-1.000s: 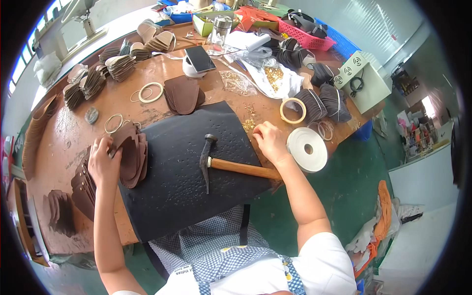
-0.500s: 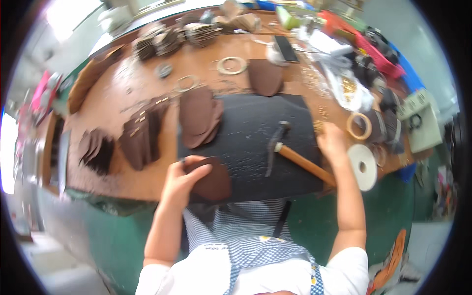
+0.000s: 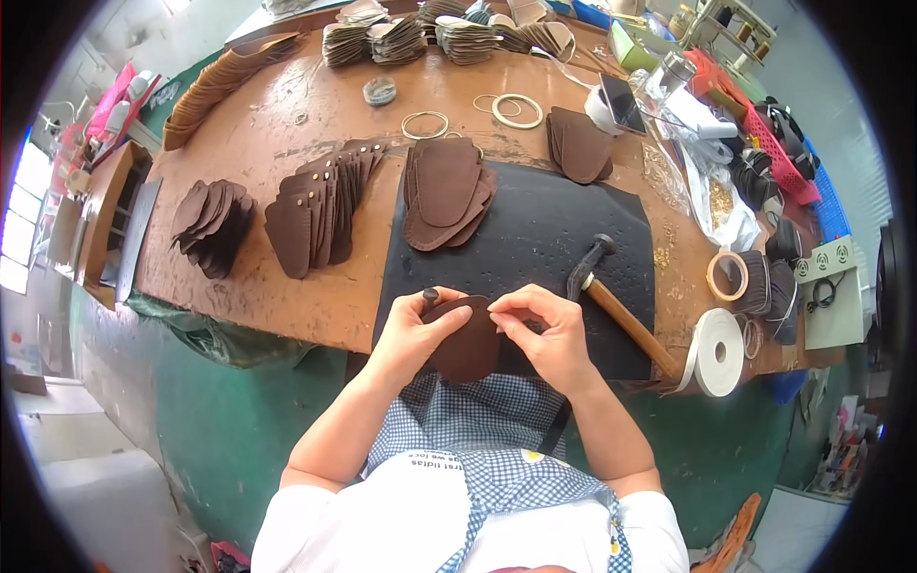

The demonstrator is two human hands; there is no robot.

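Observation:
Just over the near edge of a black mat [image 3: 535, 224], my left hand [image 3: 406, 334] grips a rounded brown leather piece [image 3: 470, 346] under its thumb. The dark round end of a small rod-like tool [image 3: 431, 295] also pokes out of that hand. My right hand [image 3: 552, 336] is closed in a pinch at the leather's upper right edge; whatever sits between its fingertips is too small to make out. To the right of it a hammer [image 3: 626, 323] with a wooden handle lies on the mat. A stack of brown leather pieces [image 3: 447, 186] rests at the mat's far left.
More leather stacks [image 3: 320, 215] with metal studs stand left on the wooden table [image 3: 229, 124]. Small gold pieces [image 3: 661, 256], a tape roll [image 3: 727, 275] and a white strip roll [image 3: 716, 351] lie right. Behind them are a phone [image 3: 622, 103] and a pink basket [image 3: 778, 158].
My right hand has come from the small gold pieces at the right over to the leather. My left hand, still holding the leather, has moved right and slightly up. The whole view has shifted.

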